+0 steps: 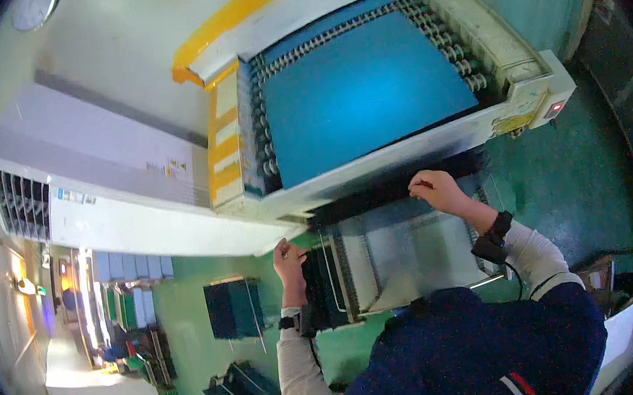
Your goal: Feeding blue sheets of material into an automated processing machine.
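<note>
A large blue panel (367,92) lies flat on the rollers (456,55) of a pale machine in front of me. My right hand (438,191) hangs just off the machine's near edge, its fingers curled together with nothing seen in them. Lower and to the left is my left hand (289,266), closed beside the end of a white cabinet; its palm side is hidden, so what it holds, if anything, cannot be made out. Between my forearms stands a rack (346,271) with a greyish sheet-like surface (415,253), blurred. Dark straps circle both wrists.
A long white air-conditioner-like cabinet (142,223) lies along the left, reaching the machine. Dark panel stacks (234,310) on stands occupy the green floor (183,288) at the left. The machine's right corner carries a lit red switch (555,108).
</note>
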`<state>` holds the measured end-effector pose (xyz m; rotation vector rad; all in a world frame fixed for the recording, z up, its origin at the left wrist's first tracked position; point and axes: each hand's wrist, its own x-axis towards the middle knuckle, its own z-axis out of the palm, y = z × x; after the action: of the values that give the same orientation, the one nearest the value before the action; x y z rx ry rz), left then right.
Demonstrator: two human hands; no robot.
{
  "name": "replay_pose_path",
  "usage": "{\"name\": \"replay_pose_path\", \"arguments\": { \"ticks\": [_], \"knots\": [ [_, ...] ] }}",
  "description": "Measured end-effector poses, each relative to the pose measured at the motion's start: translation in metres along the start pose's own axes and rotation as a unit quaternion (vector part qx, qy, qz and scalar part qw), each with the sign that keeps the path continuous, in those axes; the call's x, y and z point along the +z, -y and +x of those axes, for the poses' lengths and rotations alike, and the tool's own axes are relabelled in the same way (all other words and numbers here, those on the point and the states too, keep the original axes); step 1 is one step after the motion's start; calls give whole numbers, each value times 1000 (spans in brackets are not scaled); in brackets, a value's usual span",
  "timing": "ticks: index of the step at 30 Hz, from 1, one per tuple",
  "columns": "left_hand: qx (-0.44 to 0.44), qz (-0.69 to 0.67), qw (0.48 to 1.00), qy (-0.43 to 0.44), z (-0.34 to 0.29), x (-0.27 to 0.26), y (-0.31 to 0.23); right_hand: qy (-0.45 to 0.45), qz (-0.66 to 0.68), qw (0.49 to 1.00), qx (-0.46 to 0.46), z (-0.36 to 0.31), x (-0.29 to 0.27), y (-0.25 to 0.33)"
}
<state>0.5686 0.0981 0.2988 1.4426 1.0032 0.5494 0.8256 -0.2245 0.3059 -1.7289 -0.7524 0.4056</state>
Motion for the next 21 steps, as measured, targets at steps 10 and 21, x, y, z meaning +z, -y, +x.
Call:
{"name": "replay_pose_path", "arguments": {
  "ticks": [10, 21],
  "knots": [
    [240, 426, 868, 84, -159, -183, 267, -1, -189, 960, -205, 1, 41, 40],
    [-424, -250, 859, -145, -305, -156, 318, 54, -292, 925, -237, -14, 50, 44]
  ]
}}
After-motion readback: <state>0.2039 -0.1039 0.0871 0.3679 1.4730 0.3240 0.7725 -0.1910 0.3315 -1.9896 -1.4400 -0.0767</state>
